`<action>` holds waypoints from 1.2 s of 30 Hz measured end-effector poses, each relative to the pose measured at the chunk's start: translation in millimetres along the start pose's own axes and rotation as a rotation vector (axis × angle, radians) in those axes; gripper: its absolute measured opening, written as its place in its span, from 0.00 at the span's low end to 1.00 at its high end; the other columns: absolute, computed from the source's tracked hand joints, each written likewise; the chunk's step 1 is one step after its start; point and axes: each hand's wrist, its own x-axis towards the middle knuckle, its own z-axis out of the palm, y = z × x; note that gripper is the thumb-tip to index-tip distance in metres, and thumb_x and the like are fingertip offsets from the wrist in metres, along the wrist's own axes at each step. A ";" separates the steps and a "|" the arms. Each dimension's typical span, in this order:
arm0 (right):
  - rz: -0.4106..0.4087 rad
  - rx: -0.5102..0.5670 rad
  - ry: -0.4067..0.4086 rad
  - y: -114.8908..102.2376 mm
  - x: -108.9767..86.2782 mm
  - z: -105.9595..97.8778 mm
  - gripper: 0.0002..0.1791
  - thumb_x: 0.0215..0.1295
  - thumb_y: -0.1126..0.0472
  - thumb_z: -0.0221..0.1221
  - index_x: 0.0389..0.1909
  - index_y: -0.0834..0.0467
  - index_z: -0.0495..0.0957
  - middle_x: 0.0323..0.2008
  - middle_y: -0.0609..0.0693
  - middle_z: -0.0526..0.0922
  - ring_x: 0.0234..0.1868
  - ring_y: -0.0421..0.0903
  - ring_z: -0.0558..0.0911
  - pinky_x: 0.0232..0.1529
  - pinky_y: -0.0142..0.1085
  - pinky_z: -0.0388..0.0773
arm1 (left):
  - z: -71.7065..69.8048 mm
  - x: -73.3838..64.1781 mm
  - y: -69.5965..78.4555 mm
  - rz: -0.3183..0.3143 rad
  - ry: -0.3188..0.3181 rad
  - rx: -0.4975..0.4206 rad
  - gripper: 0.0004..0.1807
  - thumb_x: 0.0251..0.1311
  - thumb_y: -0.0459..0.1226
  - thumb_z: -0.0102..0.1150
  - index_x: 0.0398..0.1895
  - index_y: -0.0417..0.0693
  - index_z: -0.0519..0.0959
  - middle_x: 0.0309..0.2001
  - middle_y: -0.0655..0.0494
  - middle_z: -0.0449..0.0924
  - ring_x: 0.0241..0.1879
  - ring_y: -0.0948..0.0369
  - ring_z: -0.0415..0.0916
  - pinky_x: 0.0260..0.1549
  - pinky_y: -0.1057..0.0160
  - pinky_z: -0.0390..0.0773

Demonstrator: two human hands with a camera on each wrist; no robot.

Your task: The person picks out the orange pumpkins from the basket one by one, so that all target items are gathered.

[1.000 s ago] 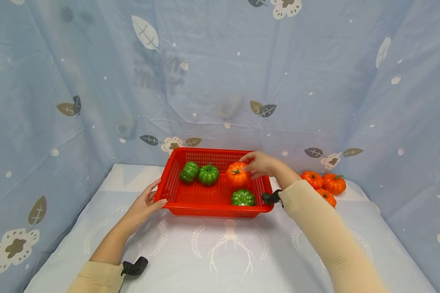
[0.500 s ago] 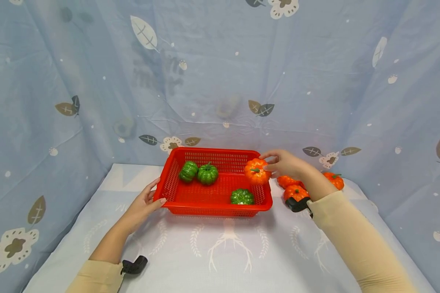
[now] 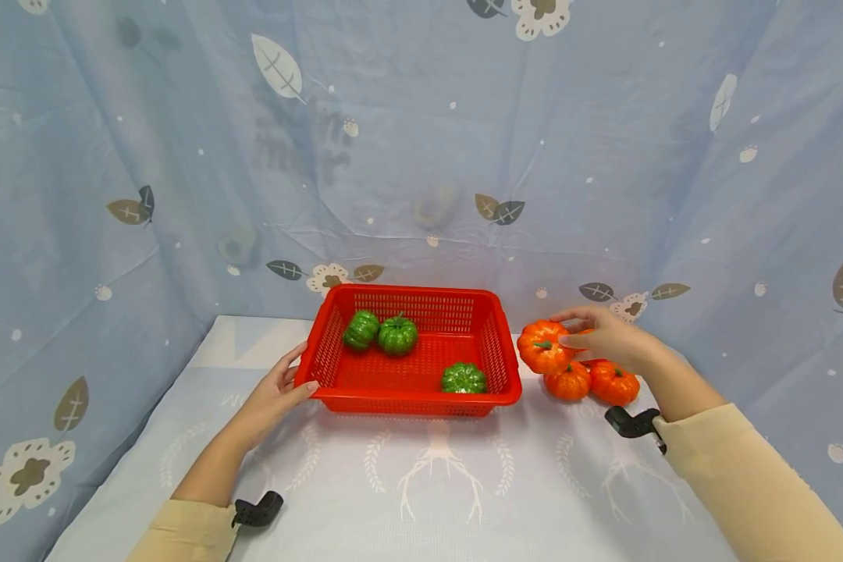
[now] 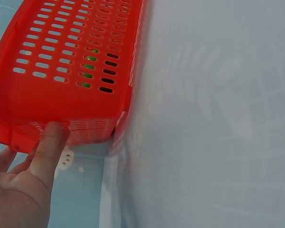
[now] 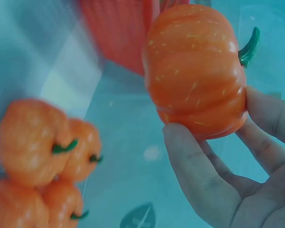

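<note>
My right hand [image 3: 607, 337] pinches an orange toy pumpkin [image 3: 544, 347] with a green stem, just outside the right end of the red basket [image 3: 393, 403]. In the right wrist view, this pumpkin [image 5: 194, 71] sits in the fingertips and thumb, raised over the table. The left hand [image 3: 279, 392] holds the basket's left front corner, its thumb on the rim and its fingers along the end wall. Inside the basket, two green toy pumpkins [image 3: 397, 336] lie together at the back left. A third green pumpkin [image 3: 464, 378] sits at the front right.
Several other orange pumpkins [image 3: 614, 382] stand clustered on the table right of the basket, below my right hand. A patterned light blue curtain [image 3: 421, 156] hangs close behind the basket and around both sides. A pale patterned cloth [image 3: 365, 468] covers the table.
My right hand has lifted the orange pumpkin out of the basket and carried it right, past the basket's right rim, over beside the other orange pumpkins. The left hand and basket stayed put.
</note>
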 end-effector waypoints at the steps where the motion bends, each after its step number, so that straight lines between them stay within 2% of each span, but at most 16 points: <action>1: -0.004 0.000 0.001 2.6 -3.8 -3.3 0.28 0.70 0.66 0.59 0.69 0.67 0.66 0.64 0.73 0.67 0.51 0.57 0.82 0.51 0.46 0.82 | 0.0 -0.1 0.2 -0.001 0.000 0.000 0.45 0.69 0.35 0.59 0.81 0.52 0.44 0.72 0.32 0.59 0.68 0.37 0.64 0.56 0.55 0.78; 8: 0.014 -0.007 0.015 23.2 -27.1 -32.7 0.32 0.71 0.65 0.59 0.71 0.71 0.61 0.64 0.77 0.62 0.51 0.57 0.83 0.50 0.48 0.83 | -0.2 -0.5 0.6 -0.010 0.006 0.016 0.45 0.68 0.36 0.60 0.81 0.53 0.44 0.72 0.33 0.59 0.68 0.37 0.64 0.57 0.52 0.76; 14: 0.062 0.001 0.046 46.3 -41.4 -53.1 0.33 0.73 0.65 0.56 0.72 0.73 0.55 0.63 0.78 0.63 0.51 0.55 0.82 0.50 0.48 0.83 | -0.5 -1.2 0.7 -0.012 0.008 0.022 0.46 0.68 0.37 0.60 0.81 0.54 0.44 0.73 0.34 0.58 0.68 0.38 0.64 0.57 0.50 0.75; 21: 0.125 0.026 0.101 84.8 -57.7 -72.7 0.34 0.75 0.64 0.53 0.71 0.77 0.50 0.61 0.80 0.63 0.47 0.48 0.83 0.49 0.47 0.83 | 0.2 0.2 -1.5 0.011 -0.008 0.001 0.45 0.69 0.35 0.59 0.81 0.52 0.44 0.72 0.33 0.58 0.68 0.37 0.63 0.55 0.59 0.78; 24: 0.138 0.035 0.137 102.2 -63.5 -79.8 0.34 0.76 0.64 0.53 0.71 0.78 0.49 0.59 0.78 0.66 0.44 0.44 0.83 0.48 0.45 0.84 | 0.3 0.9 -2.2 0.018 -0.014 -0.003 0.44 0.69 0.34 0.58 0.81 0.51 0.45 0.72 0.32 0.58 0.68 0.37 0.63 0.54 0.61 0.79; 29: 0.152 0.087 0.182 130.3 -67.8 -88.4 0.35 0.76 0.62 0.54 0.71 0.77 0.49 0.58 0.75 0.69 0.41 0.40 0.83 0.46 0.42 0.84 | 0.2 0.2 -1.3 0.015 -0.006 0.017 0.44 0.69 0.35 0.59 0.81 0.51 0.45 0.72 0.32 0.59 0.67 0.37 0.64 0.55 0.59 0.78; 32: 0.176 0.131 0.225 147.8 -67.5 -90.9 0.36 0.75 0.59 0.56 0.71 0.75 0.52 0.52 0.66 0.74 0.38 0.40 0.84 0.44 0.40 0.85 | 0.4 -0.4 -0.4 0.010 -0.003 0.025 0.45 0.69 0.36 0.59 0.81 0.53 0.44 0.72 0.33 0.59 0.67 0.38 0.64 0.56 0.57 0.78; 34: 0.193 0.152 0.245 159.3 -66.5 -91.0 0.36 0.75 0.58 0.55 0.71 0.76 0.50 0.51 0.64 0.74 0.37 0.40 0.83 0.43 0.39 0.85 | 0.7 -0.5 0.2 0.006 -0.001 0.025 0.45 0.68 0.36 0.59 0.81 0.53 0.45 0.72 0.33 0.60 0.67 0.38 0.64 0.56 0.56 0.77; 36: 0.213 0.173 0.281 170.3 -64.9 -89.0 0.37 0.75 0.59 0.54 0.71 0.76 0.48 0.50 0.65 0.72 0.35 0.41 0.83 0.42 0.38 0.85 | 1.0 -0.5 0.7 0.002 0.002 0.024 0.45 0.68 0.36 0.59 0.81 0.53 0.45 0.72 0.33 0.60 0.67 0.38 0.64 0.56 0.57 0.77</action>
